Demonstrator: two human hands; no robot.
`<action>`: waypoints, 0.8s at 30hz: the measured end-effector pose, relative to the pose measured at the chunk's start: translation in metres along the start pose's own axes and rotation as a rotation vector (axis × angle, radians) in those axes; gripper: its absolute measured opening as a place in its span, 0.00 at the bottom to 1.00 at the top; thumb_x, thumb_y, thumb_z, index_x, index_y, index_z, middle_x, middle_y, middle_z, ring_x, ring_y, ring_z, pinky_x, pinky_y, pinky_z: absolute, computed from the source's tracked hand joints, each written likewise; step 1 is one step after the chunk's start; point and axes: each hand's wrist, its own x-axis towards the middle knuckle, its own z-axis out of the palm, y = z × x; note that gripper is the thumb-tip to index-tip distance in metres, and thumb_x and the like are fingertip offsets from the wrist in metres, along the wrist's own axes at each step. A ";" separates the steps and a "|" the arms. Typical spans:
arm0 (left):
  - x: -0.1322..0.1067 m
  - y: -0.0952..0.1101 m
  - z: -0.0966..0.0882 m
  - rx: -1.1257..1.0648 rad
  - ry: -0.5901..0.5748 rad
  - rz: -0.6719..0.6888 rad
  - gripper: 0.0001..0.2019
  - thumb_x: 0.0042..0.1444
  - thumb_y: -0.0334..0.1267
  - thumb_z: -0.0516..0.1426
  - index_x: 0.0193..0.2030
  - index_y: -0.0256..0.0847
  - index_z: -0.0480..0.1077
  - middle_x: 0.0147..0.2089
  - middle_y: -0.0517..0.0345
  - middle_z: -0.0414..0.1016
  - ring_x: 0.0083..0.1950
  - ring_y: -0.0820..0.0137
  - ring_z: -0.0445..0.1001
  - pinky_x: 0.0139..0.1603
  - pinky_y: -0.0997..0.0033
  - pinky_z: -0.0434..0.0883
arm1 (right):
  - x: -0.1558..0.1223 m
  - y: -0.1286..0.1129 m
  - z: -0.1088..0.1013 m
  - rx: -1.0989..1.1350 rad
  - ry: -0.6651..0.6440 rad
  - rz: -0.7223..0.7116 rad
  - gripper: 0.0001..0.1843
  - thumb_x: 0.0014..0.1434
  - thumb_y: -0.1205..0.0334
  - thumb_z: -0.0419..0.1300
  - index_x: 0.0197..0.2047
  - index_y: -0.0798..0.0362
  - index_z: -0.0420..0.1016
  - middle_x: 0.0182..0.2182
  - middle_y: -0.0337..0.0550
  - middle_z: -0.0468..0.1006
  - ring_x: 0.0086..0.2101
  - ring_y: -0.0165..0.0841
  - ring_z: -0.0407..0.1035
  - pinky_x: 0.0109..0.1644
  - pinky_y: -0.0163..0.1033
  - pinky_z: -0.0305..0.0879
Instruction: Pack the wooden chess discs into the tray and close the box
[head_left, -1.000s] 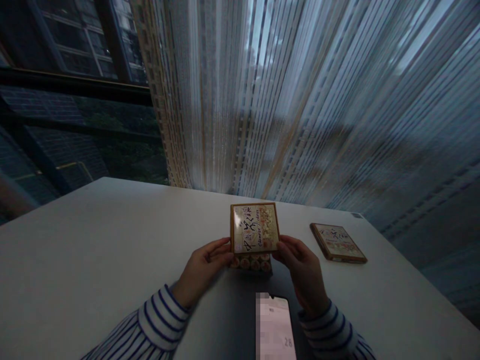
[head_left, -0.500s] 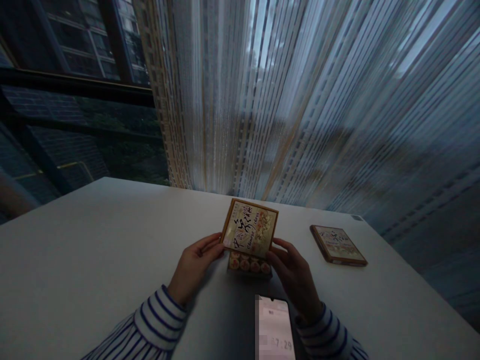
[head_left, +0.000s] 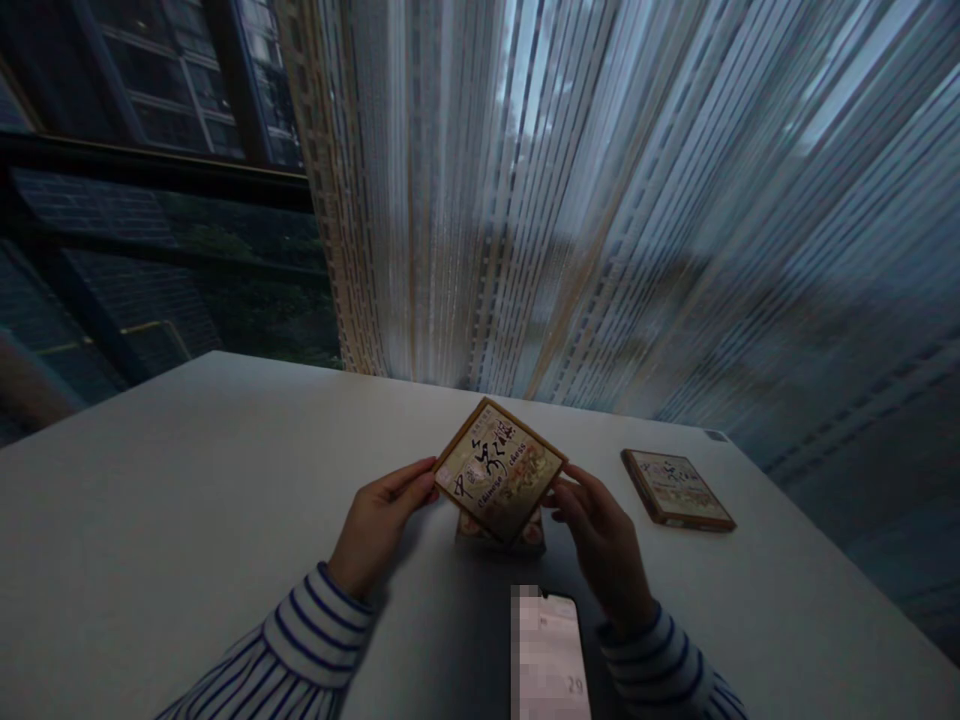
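A square box lid (head_left: 501,465) printed "Chinese chess" is tilted up between my hands, turned so that a corner points down. My left hand (head_left: 379,520) pinches its left corner between thumb and fingers. At the right corner, my right hand (head_left: 598,535) is closed with its fingertips on the edge. Under and behind the lid on the table sits an open box of round chess pieces (head_left: 531,533), mostly covered; only a few pieces show at its sides.
A second Chinese chess box (head_left: 679,490) lies flat on the white table (head_left: 247,500) to the right. A lit phone (head_left: 551,655) rests near the front, between my forearms. Behind the table hang a string curtain (head_left: 465,200) and a dark window frame (head_left: 150,170).
The lid has rotated clockwise, from nearly square-on to a diamond shape, and now covers more of the chess pieces. Both hands still hold it.
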 end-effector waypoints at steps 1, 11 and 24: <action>0.000 0.000 0.000 0.004 -0.002 0.004 0.22 0.43 0.44 0.62 0.45 0.35 0.72 0.41 0.52 0.78 0.41 0.65 0.76 0.50 0.62 0.71 | 0.001 0.000 -0.002 0.003 0.023 0.001 0.20 0.54 0.52 0.57 0.47 0.53 0.67 0.35 0.45 0.79 0.34 0.34 0.73 0.35 0.39 0.70; 0.001 0.001 -0.001 0.011 -0.005 0.025 0.22 0.41 0.45 0.62 0.42 0.35 0.74 0.40 0.51 0.78 0.41 0.63 0.76 0.49 0.58 0.71 | 0.003 0.001 -0.008 0.005 0.074 0.056 0.19 0.50 0.51 0.60 0.42 0.54 0.76 0.34 0.44 0.79 0.30 0.32 0.70 0.30 0.39 0.69; 0.000 0.005 -0.002 -0.052 0.116 0.162 0.17 0.43 0.43 0.63 0.39 0.35 0.75 0.42 0.51 0.78 0.43 0.64 0.75 0.48 0.61 0.72 | 0.003 -0.002 -0.005 -0.072 -0.069 0.009 0.15 0.50 0.54 0.60 0.40 0.49 0.77 0.37 0.42 0.79 0.33 0.33 0.71 0.37 0.41 0.70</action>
